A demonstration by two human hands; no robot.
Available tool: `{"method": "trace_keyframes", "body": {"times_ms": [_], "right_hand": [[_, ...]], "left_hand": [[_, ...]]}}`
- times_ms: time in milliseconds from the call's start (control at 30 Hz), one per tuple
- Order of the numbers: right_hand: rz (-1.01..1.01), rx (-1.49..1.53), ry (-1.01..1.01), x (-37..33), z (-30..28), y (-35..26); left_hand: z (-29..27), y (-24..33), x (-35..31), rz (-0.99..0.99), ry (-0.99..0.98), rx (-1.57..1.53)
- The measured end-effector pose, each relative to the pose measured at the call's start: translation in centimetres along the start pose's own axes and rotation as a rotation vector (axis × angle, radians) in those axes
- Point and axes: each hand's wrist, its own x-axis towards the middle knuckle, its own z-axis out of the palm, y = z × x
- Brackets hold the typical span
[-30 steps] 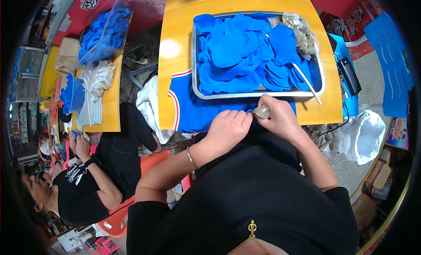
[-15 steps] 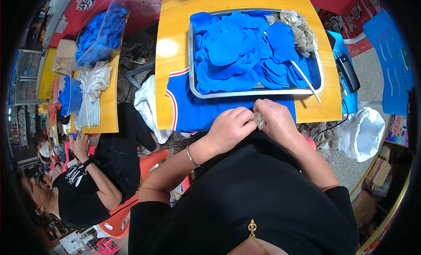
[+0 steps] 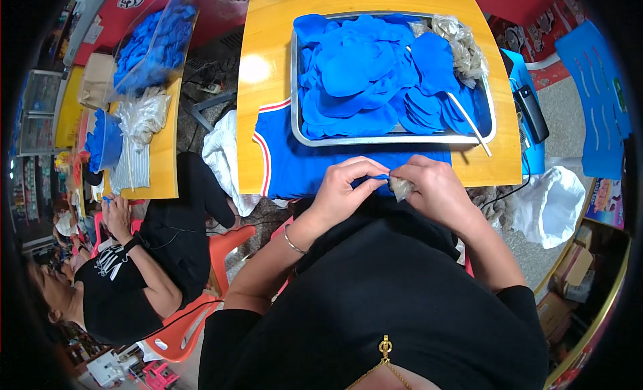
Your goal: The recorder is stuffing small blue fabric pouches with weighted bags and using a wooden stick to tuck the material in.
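Observation:
My left hand [image 3: 345, 194] is closed in a pinch, with a small blue piece [image 3: 380, 177] showing at its fingertips. Close against it, my right hand [image 3: 435, 190] grips a small translucent greyish plastic bundle [image 3: 401, 187]. Both hands meet just above the near edge of a blue cloth garment [image 3: 301, 159] with red and white trim. Beyond them stands a metal tray [image 3: 375, 141] heaped with flat, rounded blue pieces [image 3: 355, 68]. A white stick with a blue piece [image 3: 431, 55] on its end leans over the tray's near rim. Crumpled bundles in clear plastic [image 3: 459, 45] lie in its far right corner.
The yellow table [image 3: 268, 28] carries the tray. At left, a co-worker [image 3: 127, 283] sits beside another table [image 3: 167, 149] holding a clear bin of blue pieces [image 3: 151, 48]. A blue plastic stool [image 3: 593, 88] and a white sack [image 3: 549, 206] are at right.
My left hand has shifted slightly left, its index finger and thumb now drawn into a pinch with blue showing. The plastic bundle in my right hand has come more into sight.

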Motion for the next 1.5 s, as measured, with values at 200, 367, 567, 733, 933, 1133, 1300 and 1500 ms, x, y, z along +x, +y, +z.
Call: {"method": "trace_keyframes", "body": {"times_ms": [200, 367, 567, 733, 933, 1133, 1300, 1500], "right_hand": [[0.093, 0.055, -0.03, 0.1, -0.8, -0.9], [0.03, -0.112, 0.014, -0.4, -1.7, -2.1], [-0.05, -0.008, 0.154, -0.1, -1.3, -2.1], [0.063, 0.106, 0.195, 0.4, -0.7, -0.7], [0.104, 0.132, 0.186, 0.5, 0.4, -0.1], [0.082, 0.073, 0.182, -0.4, 1.7, 0.6], [-0.081, -0.089, 0.283, -0.5, 2.1, 0.4], [-0.086, -0.128, 0.241, -0.5, 1.6, 0.7]], "left_hand": [[1.3, -0.6, -0.1, 0.09, 0.246, -0.038], [0.7, 0.2, -0.2, 0.001, 0.117, -0.028], [0.9, -0.1, -0.1, -0.104, 0.175, -0.347], [1.7, -2.1, 0.4, -0.113, 0.18, -0.784], [2.5, -2.8, -0.5, -0.063, 0.189, -0.915], [1.9, -2.5, -0.7, 0.055, 0.185, -0.442], [1.2, -1.7, -1.1, 0.0, 0.193, -0.014], [2.4, -2.6, -1.0, 0.051, 0.211, -0.427]]}}
